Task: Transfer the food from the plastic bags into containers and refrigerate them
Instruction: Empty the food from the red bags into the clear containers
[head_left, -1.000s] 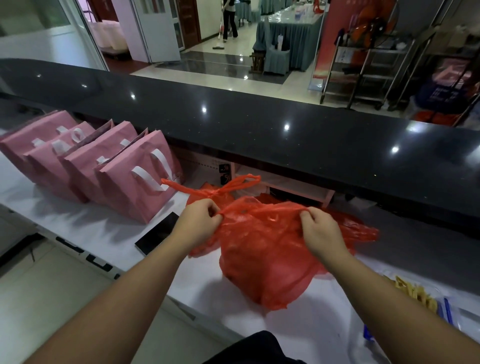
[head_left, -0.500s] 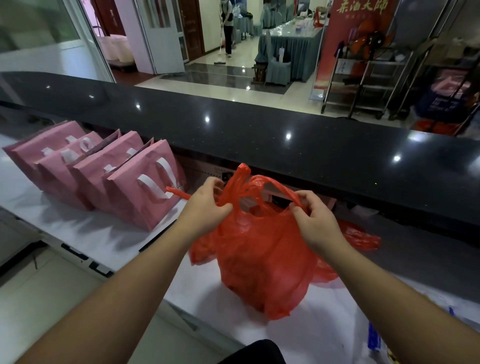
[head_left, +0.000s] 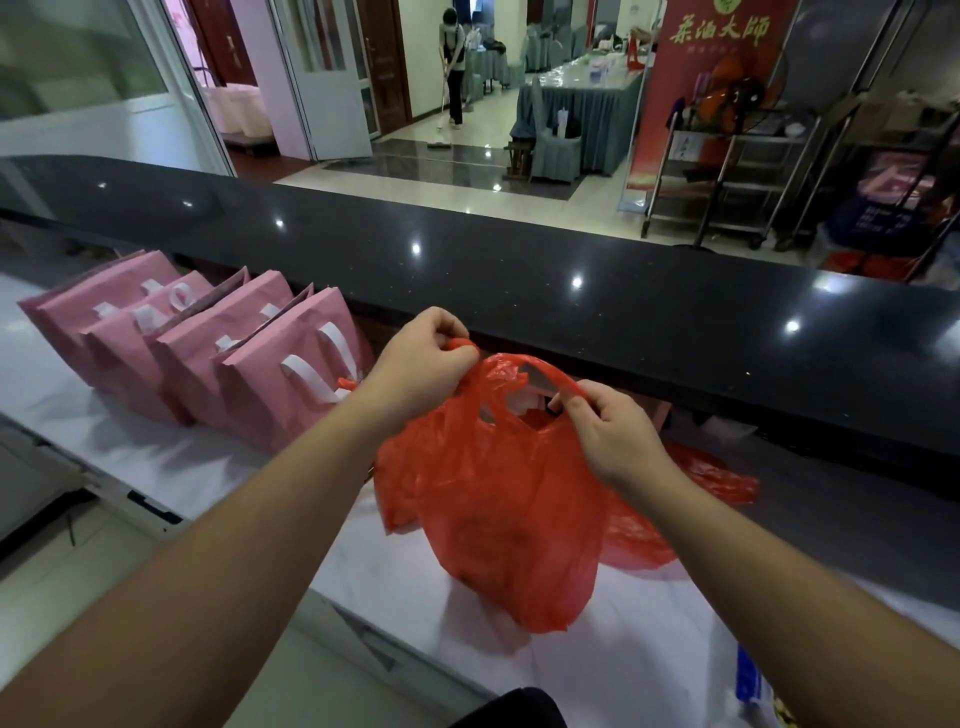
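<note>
Since a second ago we have lifted the top of the red plastic bag (head_left: 509, 499) and drawn its knot apart: then the handles were pulled out flat and low between our fists, now they stand higher and an opening shows between them. Our view has also tipped upward, so more of the hall beyond shows.

We see the bag standing on the white work surface (head_left: 171, 457), its bulging lower part resting there, just in front of the dark stone counter (head_left: 675, 332). What is inside the bag we cannot tell. Our left hand (head_left: 421, 369) pinches one twisted handle at the upper left of the bag, fingers curled tight round the plastic. Our right hand (head_left: 608, 431) pinches the other handle loop at the upper right, thumb and fingers closed on it. Behind the bag and to its right another piece of red plastic (head_left: 717, 478) lies flat on the surface.

To the left a row of pink paper gift bags (head_left: 208, 353) with white ribbon handles leans along the counter's inner edge; the nearest is just beside our left wrist. Beyond the counter a person (head_left: 453, 67) is mopping the tiled floor, near a table with a grey cloth (head_left: 582, 114), a red banner (head_left: 706, 104) and a metal rack (head_left: 727, 176).
</note>
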